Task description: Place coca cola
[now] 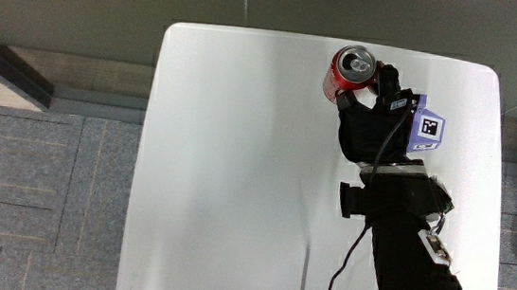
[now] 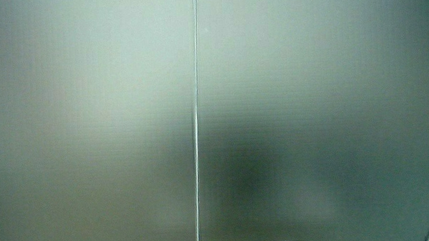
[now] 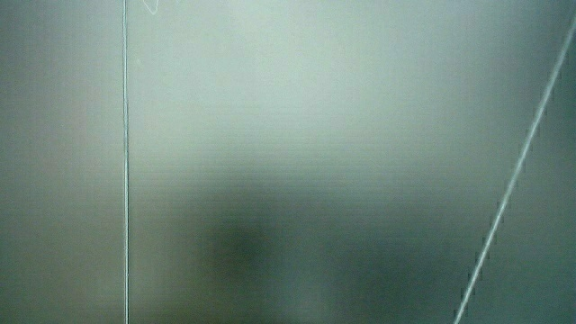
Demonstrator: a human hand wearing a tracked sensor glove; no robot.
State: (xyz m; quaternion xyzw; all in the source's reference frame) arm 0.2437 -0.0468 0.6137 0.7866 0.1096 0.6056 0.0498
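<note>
The hand [image 1: 374, 128] has its grip closed around the red cola can [image 1: 349, 74], upright at the counter [image 1: 238, 162] edge farthest from the person. Lower it flat, then loosen slowly. Both side views show only a pale wall.

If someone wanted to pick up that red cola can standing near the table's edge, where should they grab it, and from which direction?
Grip the red cola can around its round side wall, coming in level from the person's side, as the hand does now with fingers wrapped on it. It looks upright, its silver top facing up, so the curved wall suits a grip better than the flat lid. The side views show only a pale wall.
</note>
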